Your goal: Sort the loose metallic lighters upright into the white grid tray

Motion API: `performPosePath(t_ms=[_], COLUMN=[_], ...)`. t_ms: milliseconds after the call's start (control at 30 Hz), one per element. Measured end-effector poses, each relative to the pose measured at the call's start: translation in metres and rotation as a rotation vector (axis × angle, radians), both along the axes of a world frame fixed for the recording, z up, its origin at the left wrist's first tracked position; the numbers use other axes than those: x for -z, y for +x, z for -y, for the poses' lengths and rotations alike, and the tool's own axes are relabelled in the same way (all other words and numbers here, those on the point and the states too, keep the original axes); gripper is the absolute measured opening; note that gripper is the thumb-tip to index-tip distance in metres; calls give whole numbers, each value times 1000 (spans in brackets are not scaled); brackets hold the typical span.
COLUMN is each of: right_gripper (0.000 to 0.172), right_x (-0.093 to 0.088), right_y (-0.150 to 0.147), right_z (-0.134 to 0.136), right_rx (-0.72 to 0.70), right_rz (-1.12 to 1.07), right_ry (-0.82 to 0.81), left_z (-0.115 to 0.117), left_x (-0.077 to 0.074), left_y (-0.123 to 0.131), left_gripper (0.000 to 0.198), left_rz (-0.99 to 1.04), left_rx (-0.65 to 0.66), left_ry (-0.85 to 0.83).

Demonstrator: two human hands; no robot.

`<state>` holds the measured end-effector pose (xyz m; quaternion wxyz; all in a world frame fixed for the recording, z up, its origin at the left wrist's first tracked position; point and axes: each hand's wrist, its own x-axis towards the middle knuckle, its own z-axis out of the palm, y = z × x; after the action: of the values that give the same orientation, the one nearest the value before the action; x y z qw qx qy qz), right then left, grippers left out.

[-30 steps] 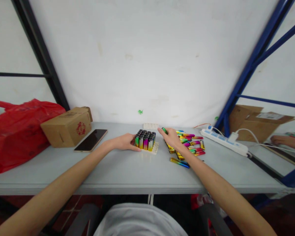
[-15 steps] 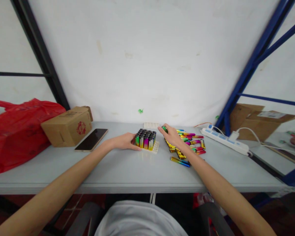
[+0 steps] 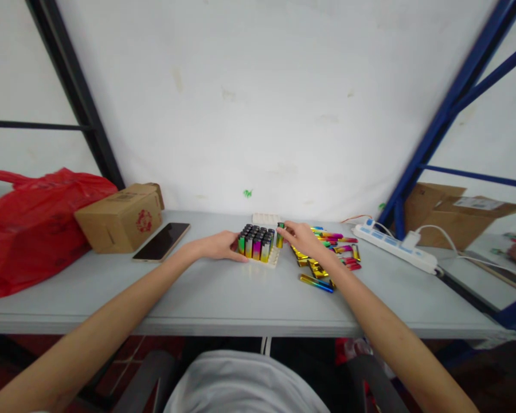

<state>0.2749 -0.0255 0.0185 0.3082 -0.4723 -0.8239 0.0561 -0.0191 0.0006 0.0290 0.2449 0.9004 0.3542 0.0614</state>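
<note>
Upright lighters [image 3: 256, 243] with black tops and shiny coloured bodies stand packed in rows in a white tray [image 3: 274, 257]. The tray's right side shows bare slots. My left hand [image 3: 222, 245] is closed around the left side of this block, thumb along the front and the other fingers partly hidden behind. In the fingertips of my right hand [image 3: 301, 236], a green and gold lighter [image 3: 280, 236] is pinched upright just at the tray's right edge. Under and beside my right wrist lies a loose pile of metallic lighters [image 3: 316, 268], partly covered by the forearm.
A second white tray [image 3: 265, 218] lies against the wall. Leftward are a phone [image 3: 162, 242], a cardboard box [image 3: 119, 221] and a red plastic bag [image 3: 38, 229]. A power strip [image 3: 394, 248] with cables lies at right, before a blue frame post [image 3: 434, 126]. Another person's hand shows at far right.
My right hand has shifted slightly left and down toward the tray, and its lighter has turned from slanted to upright. My left hand keeps its place on the block.
</note>
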Motion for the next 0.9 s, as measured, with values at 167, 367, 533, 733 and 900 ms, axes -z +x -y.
performPosePath(t_ms=[167,367,533,733,900], right_gripper=[38,40,42,48,28], right_x=[1,1,-2,-12,-7], right_y=[5,4,2,25,55], right_z=[-3,-1,3,0,-13], right_rx=[-41,-122,-156,-40,26], right_rz=[-7,-17,4,92,273], right_ry=[-73,-174,-167,-54,-29], left_z=[-1,0,4,1,0], left_x=[1,0,-3,0,2], left_y=[-1,-1,1,-1,-2], left_gripper=[54,55,56,58,57], left_rz=[38,8,8,59,57], left_rx=[24,14,-10,36,27], left_ry=[-17,-22,-10,-46,-43])
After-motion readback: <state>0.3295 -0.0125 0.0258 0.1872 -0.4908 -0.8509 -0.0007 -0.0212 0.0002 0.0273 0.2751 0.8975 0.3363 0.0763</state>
